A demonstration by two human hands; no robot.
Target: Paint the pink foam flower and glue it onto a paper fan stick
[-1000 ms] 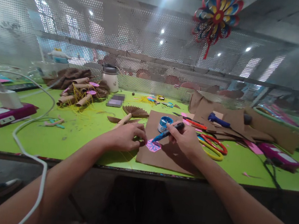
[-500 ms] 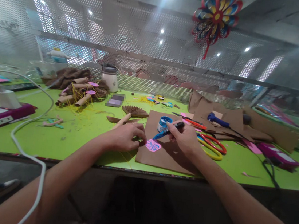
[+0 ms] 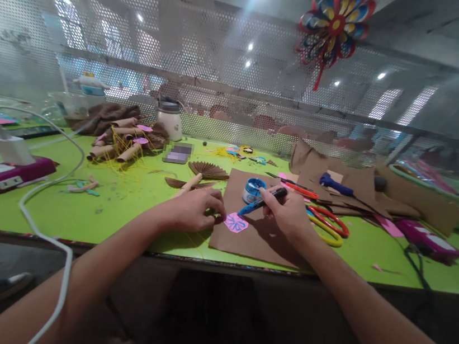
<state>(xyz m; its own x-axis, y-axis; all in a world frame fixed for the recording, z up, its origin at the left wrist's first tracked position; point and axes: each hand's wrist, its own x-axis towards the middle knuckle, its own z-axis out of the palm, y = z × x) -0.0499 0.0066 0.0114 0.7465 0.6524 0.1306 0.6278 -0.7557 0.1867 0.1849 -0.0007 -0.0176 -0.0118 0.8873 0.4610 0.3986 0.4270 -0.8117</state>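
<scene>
My right hand [image 3: 287, 210] is closed around a marker-like pen [image 3: 252, 206], blue toward the tip and black at the upper end. The tip meets the upper right edge of a small pink paper cutout [image 3: 235, 223] with blue petal-like strokes. At the cutout's left edge, the curled fingers of my left hand [image 3: 195, 208] hold it down. Beneath lies a brown paper sheet [image 3: 262, 247]. An uncapped jar of blue paint [image 3: 253, 190] stands on the sheet, just behind the pen.
Scissors with red handles [image 3: 330, 222] and yellow ones lie right of the sheet. Behind them are a blue glue gun [image 3: 335, 184] and brown paper pieces [image 3: 341, 161]. A folded paper fan [image 3: 208, 170], paper rolls [image 3: 130, 151] and a white cable [image 3: 36, 225] are on the left.
The pen tip has shifted very slightly along the cutout's upper right edge. The view has moved a little; my left hand keeps its place on the cutout.
</scene>
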